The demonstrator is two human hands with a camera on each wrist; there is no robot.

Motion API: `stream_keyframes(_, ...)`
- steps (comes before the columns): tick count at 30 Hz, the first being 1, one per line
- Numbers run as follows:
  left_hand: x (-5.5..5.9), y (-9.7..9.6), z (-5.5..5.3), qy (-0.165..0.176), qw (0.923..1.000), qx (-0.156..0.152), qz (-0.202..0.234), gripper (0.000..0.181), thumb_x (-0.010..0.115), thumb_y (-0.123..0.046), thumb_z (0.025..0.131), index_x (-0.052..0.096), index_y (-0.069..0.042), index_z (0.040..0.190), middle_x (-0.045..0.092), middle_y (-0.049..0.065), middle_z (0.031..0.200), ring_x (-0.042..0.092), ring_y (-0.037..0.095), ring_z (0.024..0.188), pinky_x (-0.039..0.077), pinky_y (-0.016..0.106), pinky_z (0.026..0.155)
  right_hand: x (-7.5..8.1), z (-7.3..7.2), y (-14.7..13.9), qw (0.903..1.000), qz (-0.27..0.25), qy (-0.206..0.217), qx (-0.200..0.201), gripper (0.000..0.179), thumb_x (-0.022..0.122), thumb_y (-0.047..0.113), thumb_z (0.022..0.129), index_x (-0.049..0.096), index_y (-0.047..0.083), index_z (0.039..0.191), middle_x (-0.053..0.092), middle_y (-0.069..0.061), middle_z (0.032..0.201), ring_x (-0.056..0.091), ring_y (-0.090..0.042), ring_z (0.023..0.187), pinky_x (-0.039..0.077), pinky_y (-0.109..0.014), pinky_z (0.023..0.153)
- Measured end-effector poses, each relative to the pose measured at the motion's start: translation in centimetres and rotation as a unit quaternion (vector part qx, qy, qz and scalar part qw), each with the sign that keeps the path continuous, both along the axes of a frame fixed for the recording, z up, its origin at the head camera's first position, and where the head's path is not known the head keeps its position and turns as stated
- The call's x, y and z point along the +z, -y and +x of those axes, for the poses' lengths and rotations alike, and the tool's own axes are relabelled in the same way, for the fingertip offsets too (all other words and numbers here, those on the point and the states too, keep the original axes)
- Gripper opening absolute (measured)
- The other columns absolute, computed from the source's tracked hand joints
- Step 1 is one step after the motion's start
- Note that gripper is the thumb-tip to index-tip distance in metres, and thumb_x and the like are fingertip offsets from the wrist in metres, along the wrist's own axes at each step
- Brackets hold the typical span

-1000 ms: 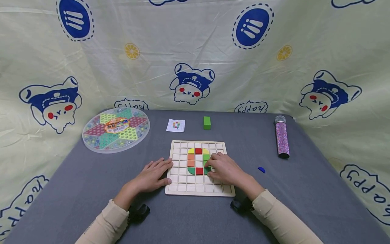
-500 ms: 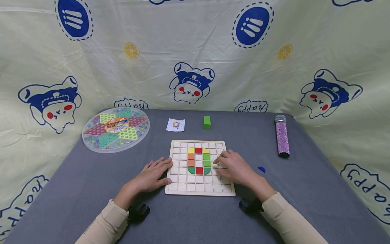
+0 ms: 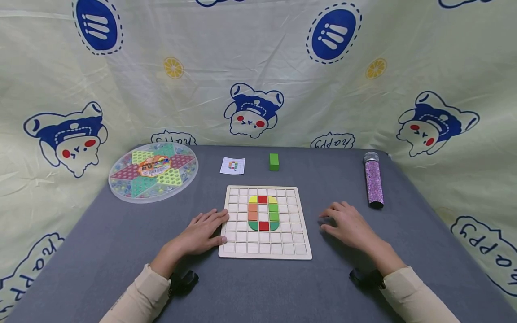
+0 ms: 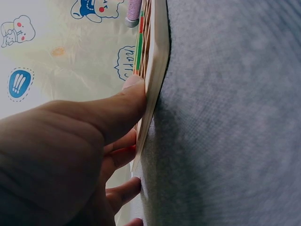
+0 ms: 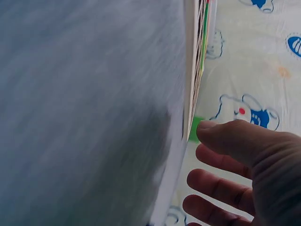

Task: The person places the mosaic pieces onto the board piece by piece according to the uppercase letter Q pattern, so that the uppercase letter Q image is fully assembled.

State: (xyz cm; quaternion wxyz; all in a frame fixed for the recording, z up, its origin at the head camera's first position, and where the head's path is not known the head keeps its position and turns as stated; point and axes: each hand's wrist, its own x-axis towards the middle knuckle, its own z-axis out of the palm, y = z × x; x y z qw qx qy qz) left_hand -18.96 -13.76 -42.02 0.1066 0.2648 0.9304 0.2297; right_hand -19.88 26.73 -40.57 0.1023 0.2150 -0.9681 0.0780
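Note:
A wooden grid board (image 3: 291, 224) lies on the table with coloured tiles forming an oblong ring: red tile (image 3: 264, 226) at the near end, orange tile (image 3: 252, 211) on the left side, green tile (image 3: 273, 216) on the right, yellow corners at the far end. My left hand (image 3: 202, 235) rests at the board's left edge, fingers spread; its thumb (image 4: 127, 101) touches the rim in the left wrist view. My right hand (image 3: 349, 226) hovers right of the board, fingers loosely bent, thumb apart, nothing between them. The small blue tile is hidden beneath it in the head view.
Beyond the board lie a small picture card (image 3: 232, 166) and a green block (image 3: 273, 162). A round Chinese checkers set (image 3: 153, 172) sits back left. To the right lies a glittery pink microphone (image 3: 373, 181). A printed cloth (image 3: 258, 54) hangs behind the table.
My right hand has let go of the green corner tile on the board and moved right, off the board, to over the blue tile. The left hand has stayed put.

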Motion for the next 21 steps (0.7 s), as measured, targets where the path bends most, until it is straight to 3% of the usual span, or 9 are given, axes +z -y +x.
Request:
stream_keyframes(10, 0.0, 0.1, 0.0, -0.003, 1.0000, -0.001, 0.000, 0.063, 0.056, -0.033, 0.095, 0.032, -0.009, 0.148, 0.029, 0.009, 0.155, 0.018, 0.036, 0.146, 0.012, 0.061, 0.114, 0.1, 0.9, -3.8, 0.9993, 0.009, 0.010, -0.036, 0.018, 0.075, 0.024, 0.079, 0.072, 0.013, 0.093, 0.062, -0.005, 0.091, 0.055, -0.027, 0.090, 0.044, -0.047, 0.076)
stream_keyframes(21, 0.0, 0.1, 0.0, -0.004, 1.0000, -0.002, 0.001, 0.062, 0.055, -0.033, 0.095, 0.032, -0.008, 0.148, 0.029, 0.010, 0.155, 0.019, 0.037, 0.145, 0.012, 0.062, 0.114, 0.2, 1.4, -5.1, 0.9984, 0.018, 0.020, -0.050, 0.011, 0.074, 0.026, 0.079, 0.071, 0.017, 0.085, 0.060, -0.002, 0.086, 0.052, -0.024, 0.082, 0.041, -0.043, 0.070)
